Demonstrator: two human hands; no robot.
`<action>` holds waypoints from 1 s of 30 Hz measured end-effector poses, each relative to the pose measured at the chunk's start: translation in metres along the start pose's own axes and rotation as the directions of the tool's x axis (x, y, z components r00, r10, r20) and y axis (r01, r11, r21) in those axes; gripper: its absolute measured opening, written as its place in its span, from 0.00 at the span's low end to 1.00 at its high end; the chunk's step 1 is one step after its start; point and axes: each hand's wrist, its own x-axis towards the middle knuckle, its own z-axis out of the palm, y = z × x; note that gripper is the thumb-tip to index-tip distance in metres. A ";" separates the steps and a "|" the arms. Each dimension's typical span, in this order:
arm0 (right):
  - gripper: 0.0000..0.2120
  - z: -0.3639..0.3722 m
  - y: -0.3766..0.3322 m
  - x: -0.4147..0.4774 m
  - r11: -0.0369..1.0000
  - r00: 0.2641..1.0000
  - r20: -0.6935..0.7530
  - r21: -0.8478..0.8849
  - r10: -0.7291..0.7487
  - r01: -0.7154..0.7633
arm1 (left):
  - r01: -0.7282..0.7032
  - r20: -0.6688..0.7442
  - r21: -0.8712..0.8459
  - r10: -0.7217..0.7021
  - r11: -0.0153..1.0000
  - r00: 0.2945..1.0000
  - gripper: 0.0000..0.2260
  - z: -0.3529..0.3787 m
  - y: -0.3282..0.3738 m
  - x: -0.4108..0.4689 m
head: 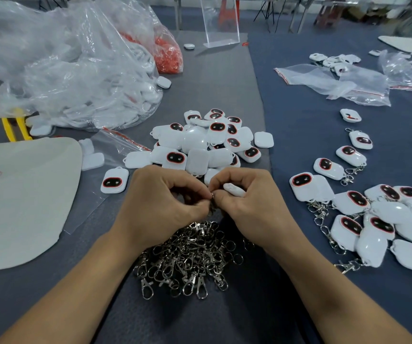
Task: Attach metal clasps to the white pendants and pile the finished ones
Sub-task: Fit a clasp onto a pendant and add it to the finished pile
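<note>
Head view: above clasp pile (190, 254), left hand (160, 197) pinches a metal clasp (212, 196); right hand (252, 199) grips white pendant (233, 189).

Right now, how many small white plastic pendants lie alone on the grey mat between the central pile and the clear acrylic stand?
2. One white plastic pendant lies beside the big clear bag; another pendant lies left of the acrylic stand. Bags may hide more.

Left hand (161, 194), right hand (248, 196), fingertips (200, 192) together
</note>
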 end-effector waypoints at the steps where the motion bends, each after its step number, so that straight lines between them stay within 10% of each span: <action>1: 0.10 0.000 0.000 0.000 1.000 1.000 0.001 0.004 0.001 -0.001 | -0.002 -0.003 -0.003 0.002 1.000 1.000 0.07 0.000 0.000 0.000; 30: 0.09 0.004 0.002 0.000 0.995 0.992 -0.089 0.037 0.090 -0.087 | 0.102 0.009 -0.115 -0.102 0.988 0.995 0.02 0.002 -0.012 0.009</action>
